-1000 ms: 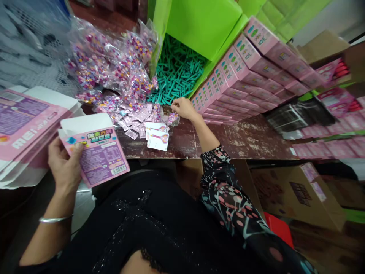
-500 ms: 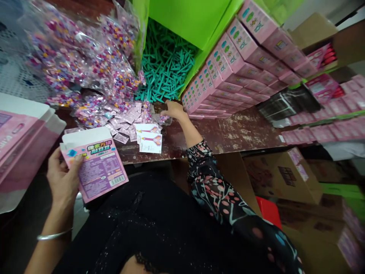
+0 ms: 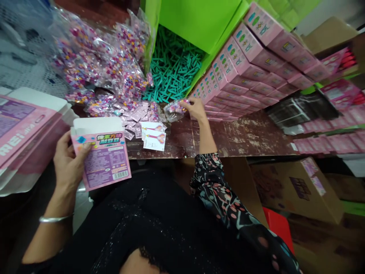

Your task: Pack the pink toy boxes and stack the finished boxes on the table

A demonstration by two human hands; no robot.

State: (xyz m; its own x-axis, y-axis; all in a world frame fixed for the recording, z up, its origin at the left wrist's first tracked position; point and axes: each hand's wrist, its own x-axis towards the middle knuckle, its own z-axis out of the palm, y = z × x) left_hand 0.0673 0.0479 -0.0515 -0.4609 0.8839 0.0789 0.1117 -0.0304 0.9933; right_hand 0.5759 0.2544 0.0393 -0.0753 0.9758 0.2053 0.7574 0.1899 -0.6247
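**Right grip (image 3: 196, 110) pinching a bead bag (image 3: 174, 107), left grip (image 3: 68, 160) holding a carton (image 3: 106, 163)**

Head view: at one o'clock, the right grip's thumb and fingers are closed on one end of the clear bead bag, which lies towards twelve, just in front of the heap of teal pieces (image 3: 173, 72). Whether the bag is off the bench (image 3: 242, 137), I cannot tell. At nine o'clock, the left grip clasps the carton, thumb across its printed face, white flap upright; whether its mouth gapes is hidden. Between the two lie pink sachets (image 3: 139, 113) at ten o'clock and printed cards (image 3: 155, 140) at nine, untouched.

The step in hand looks like picking up that one bag. The next move would seem to call for a secure pinch on slippery film and a lift clear of the cards, the carton held steady.
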